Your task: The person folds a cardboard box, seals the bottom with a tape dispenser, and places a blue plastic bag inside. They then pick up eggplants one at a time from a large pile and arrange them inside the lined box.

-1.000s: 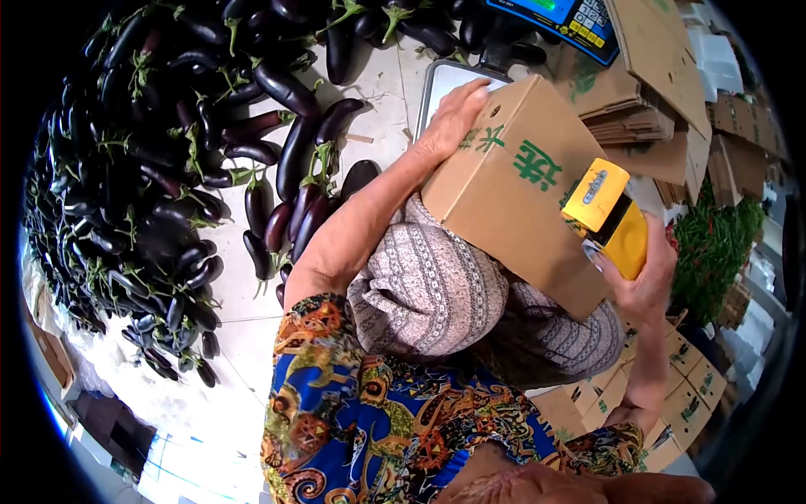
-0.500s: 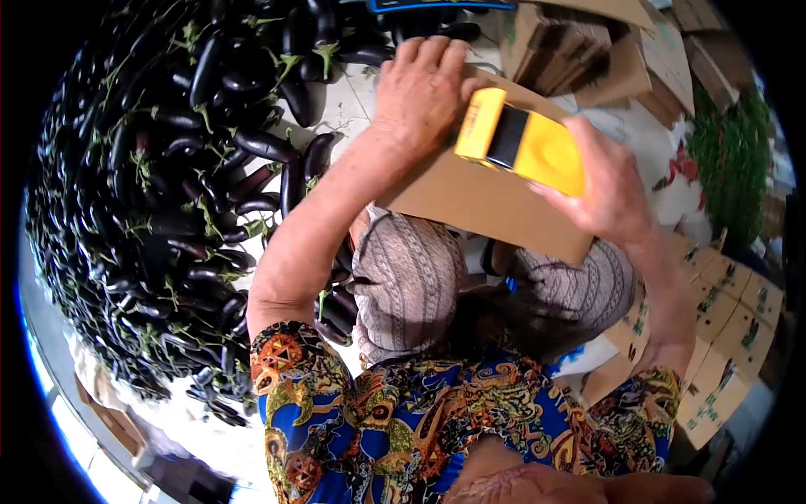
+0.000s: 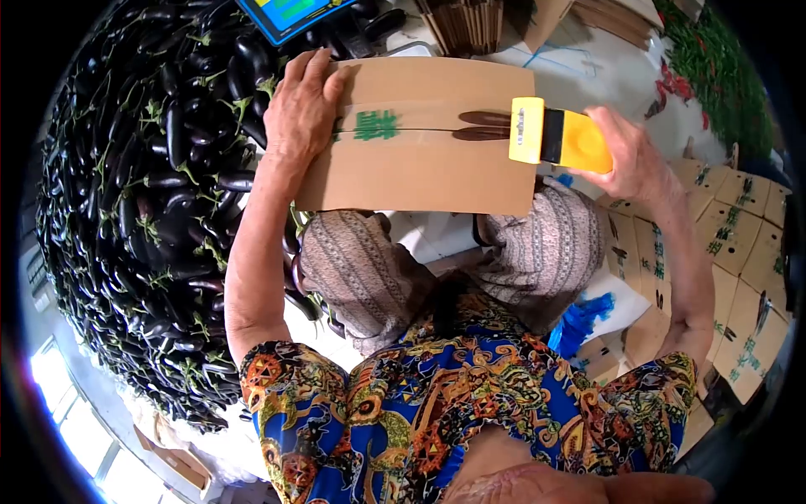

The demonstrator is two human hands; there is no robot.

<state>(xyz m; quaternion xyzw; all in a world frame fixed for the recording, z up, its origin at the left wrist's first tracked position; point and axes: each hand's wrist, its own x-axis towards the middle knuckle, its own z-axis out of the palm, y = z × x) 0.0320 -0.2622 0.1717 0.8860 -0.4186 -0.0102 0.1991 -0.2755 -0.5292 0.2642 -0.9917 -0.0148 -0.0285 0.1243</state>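
Note:
A cardboard box (image 3: pixel 411 181) lies across the front of my knees, its top printed with green characters and dark eggplant shapes along a middle seam. My left hand (image 3: pixel 300 109) grips its left end, fingers together over the far corner. At the right end, my right hand (image 3: pixel 628 155) is closed around a yellow tape dispenser (image 3: pixel 583 139) with a black band. The dispenser's head rests at or just above the box's right edge, over the seam. What looks like clear tape runs along that seam; the dispenser's underside is hidden.
A large heap of eggplants (image 3: pixel 126 210) fills the left side. Printed boxes (image 3: pixel 726 227) stand at the right. Folded cardboard (image 3: pixel 462 25) and a blue-framed screen or scale (image 3: pixel 290 13) are at the back. Green peppers (image 3: pixel 714 76) lie at the far right.
The box has turned from a tilted, plain side to its printed top facing up. My left hand has moved left with it; the tape dispenser has shifted right to the box's right end.

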